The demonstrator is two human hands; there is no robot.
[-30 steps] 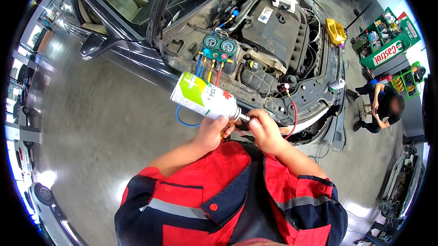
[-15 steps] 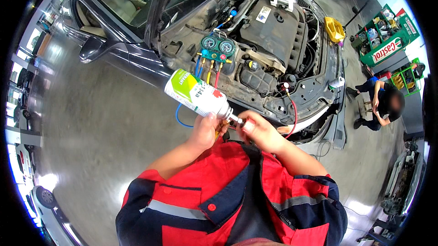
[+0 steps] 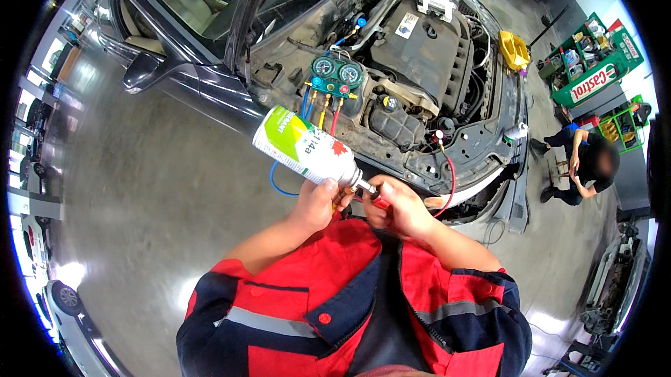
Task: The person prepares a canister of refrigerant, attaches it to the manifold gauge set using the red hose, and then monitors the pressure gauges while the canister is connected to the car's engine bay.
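Observation:
A white and green refrigerant can (image 3: pixel 297 143) lies tilted across my front, its neck pointing down to the right. My left hand (image 3: pixel 314 203) is closed around the fitting and hose end at the can's neck, its thumb against the can. My right hand (image 3: pixel 400 209) grips the red knob (image 3: pixel 381 201) of the metal can tap (image 3: pixel 365 185), thumb on top. Part of the knob is hidden by the fingers. Beyond the can, a green manifold gauge set (image 3: pixel 335 77) with two dials hangs by the engine bay, with blue, yellow and red hoses running down from it.
A dark car (image 3: pixel 203 94) stands ahead, its engine (image 3: pixel 419 48) exposed. A red hose (image 3: pixel 453 174) joins a fitting at the front right. A yellow jug (image 3: pixel 514 50) and a small white can (image 3: pixel 516 131) rest along the front edge. Another person (image 3: pixel 583 160) sits at right.
My right hand has turned on the red knob, its thumb now lying on top and its fingers curled under. The can and my left hand have barely shifted.

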